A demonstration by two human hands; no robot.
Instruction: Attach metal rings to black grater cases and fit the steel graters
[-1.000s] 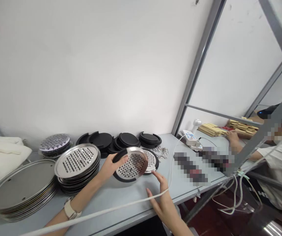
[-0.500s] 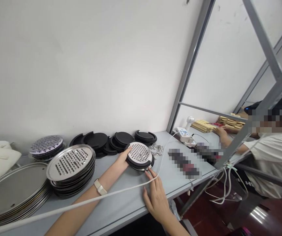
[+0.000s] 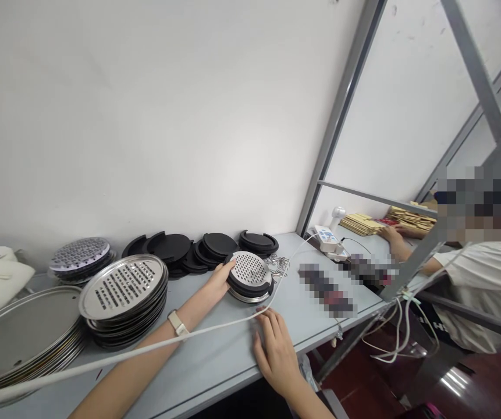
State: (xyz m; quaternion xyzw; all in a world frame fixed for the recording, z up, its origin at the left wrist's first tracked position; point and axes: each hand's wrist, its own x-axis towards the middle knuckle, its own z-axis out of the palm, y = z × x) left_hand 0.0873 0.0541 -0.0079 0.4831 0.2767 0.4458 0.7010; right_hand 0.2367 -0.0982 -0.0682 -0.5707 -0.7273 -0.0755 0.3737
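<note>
My left hand (image 3: pixel 222 278) grips the left edge of a small round grater plate (image 3: pixel 250 269), a perforated metal disc with a black rim, tilted towards me. Under it sits another black ring with a shiny metal edge. My right hand (image 3: pixel 276 349) rests near the table's front edge, fingers apart and slightly bent, holding nothing; it is just in front of the grater. Several black round holders (image 3: pixel 219 245) lie behind the grater, against the wall. A heap of small metal pieces (image 3: pixel 279 265), too small to name, lies right of the grater.
Stacked slotted metal discs (image 3: pixel 123 288), larger metal plates (image 3: pixel 23 331) and purplish perforated discs (image 3: pixel 80 254) stand left. A white cable (image 3: pixel 215 330) crosses in front of me. Beyond a grey metal frame (image 3: pixel 341 116), a co-worker's hand (image 3: pixel 392 234) is near yellowish flat pieces (image 3: pixel 361 224).
My right hand has drawn back from the grater's lower edge towards me and now lies on the table. My left hand keeps its hold, and the grater has barely moved.
</note>
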